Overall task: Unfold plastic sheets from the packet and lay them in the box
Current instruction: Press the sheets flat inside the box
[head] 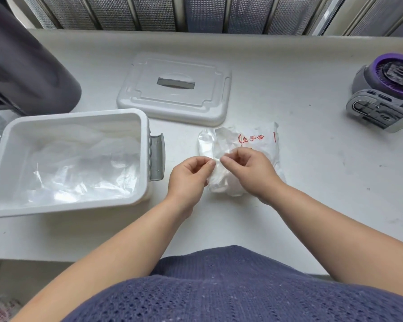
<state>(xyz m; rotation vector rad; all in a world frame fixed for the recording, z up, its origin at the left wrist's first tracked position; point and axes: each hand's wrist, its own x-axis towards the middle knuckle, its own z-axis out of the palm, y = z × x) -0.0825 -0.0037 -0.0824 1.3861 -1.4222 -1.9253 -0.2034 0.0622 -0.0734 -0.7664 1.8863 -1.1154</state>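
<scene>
— So, where's the folded, filmy white plastic sheet?
— Centre frame, just beside the red-printed white packet; your left hand and right hand pinch it, fingers curled. Likely light, limp, slippery: take the edges.

Both bare forearms reached in from the bench's near edge and converged, the left hand and right hand curled, each pinching the folded plastic sheet, their fingertips nearly meeting.
</scene>
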